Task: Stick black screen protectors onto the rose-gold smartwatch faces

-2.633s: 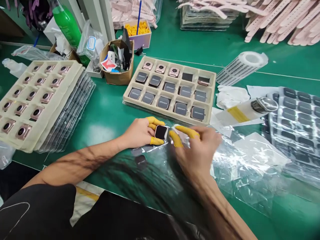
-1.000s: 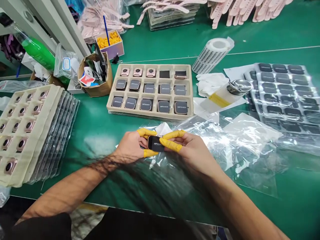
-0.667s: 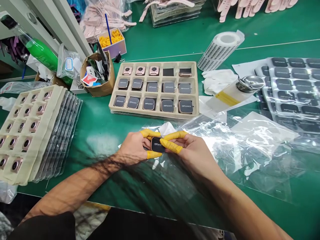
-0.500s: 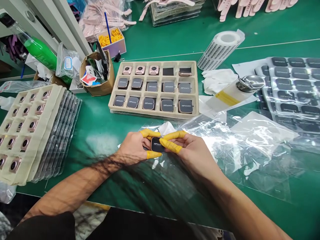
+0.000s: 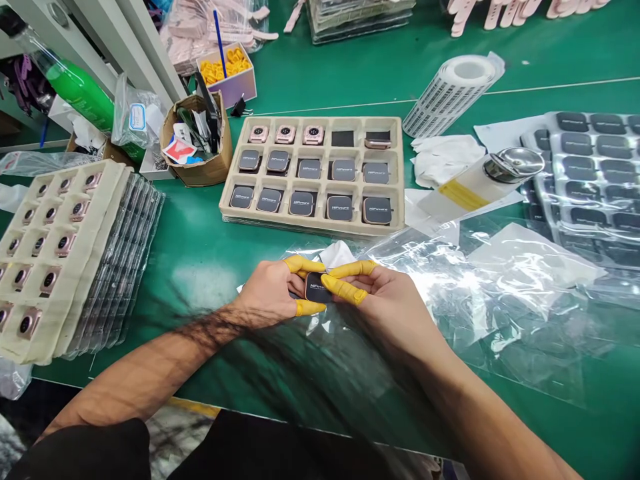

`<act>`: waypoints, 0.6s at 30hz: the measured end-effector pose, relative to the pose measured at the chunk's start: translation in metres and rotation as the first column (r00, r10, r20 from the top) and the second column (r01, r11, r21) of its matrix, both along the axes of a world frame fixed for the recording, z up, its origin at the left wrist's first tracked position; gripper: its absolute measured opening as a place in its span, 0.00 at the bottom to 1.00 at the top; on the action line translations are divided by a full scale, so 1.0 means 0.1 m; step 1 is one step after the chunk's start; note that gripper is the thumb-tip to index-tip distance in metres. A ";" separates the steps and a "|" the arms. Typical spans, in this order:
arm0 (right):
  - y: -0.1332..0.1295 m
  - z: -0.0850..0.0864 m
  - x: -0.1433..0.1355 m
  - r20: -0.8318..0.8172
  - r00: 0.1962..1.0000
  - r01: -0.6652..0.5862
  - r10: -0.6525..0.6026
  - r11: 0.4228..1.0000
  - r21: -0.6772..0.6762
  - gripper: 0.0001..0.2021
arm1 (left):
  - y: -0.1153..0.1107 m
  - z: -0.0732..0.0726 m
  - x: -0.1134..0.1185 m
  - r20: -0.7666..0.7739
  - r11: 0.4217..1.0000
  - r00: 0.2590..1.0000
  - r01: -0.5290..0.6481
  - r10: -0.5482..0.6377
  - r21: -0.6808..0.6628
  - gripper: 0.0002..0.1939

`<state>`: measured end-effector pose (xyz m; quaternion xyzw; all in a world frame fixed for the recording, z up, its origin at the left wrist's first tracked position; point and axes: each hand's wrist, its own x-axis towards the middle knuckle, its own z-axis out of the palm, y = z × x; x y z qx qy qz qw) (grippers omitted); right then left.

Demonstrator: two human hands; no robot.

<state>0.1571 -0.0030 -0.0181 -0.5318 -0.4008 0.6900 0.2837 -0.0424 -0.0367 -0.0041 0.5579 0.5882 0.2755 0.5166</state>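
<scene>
A smartwatch case [image 5: 315, 289] with a black, lettered film over its face is held between both hands above the green table. My left hand [image 5: 273, 292] grips its left side, with yellow finger cots on thumb and forefinger. From the right, my right hand [image 5: 380, 293], also in yellow cots, pinches it with the thumb lying across its face. Part of the case is hidden by the fingers. Beyond my hands lies a beige tray [image 5: 313, 223] of watch cases; most have black lettered films, and several in the back row show bare pink rims.
Stacked trays of pink watches [image 5: 65, 267] stand at the left. Clear plastic sheets [image 5: 480, 300] spread to my right. Behind them are a pump dispenser bottle [image 5: 480, 180], a label roll [image 5: 453, 93] and black film sheets [image 5: 595, 167]. A cardboard box [image 5: 200, 160] sits back left.
The view has shifted slightly. My right thumb still presses across the watch case's face, now covering a little more of the lettering; both hands keep their hold.
</scene>
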 end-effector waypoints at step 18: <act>-0.06 0.00 -0.06 0.100 0.995 -0.002 -0.014 0.987 0.162 0.20 | -0.01 -0.01 0.01 -0.038 0.998 0.997 -0.063 0.063 0.009 0.30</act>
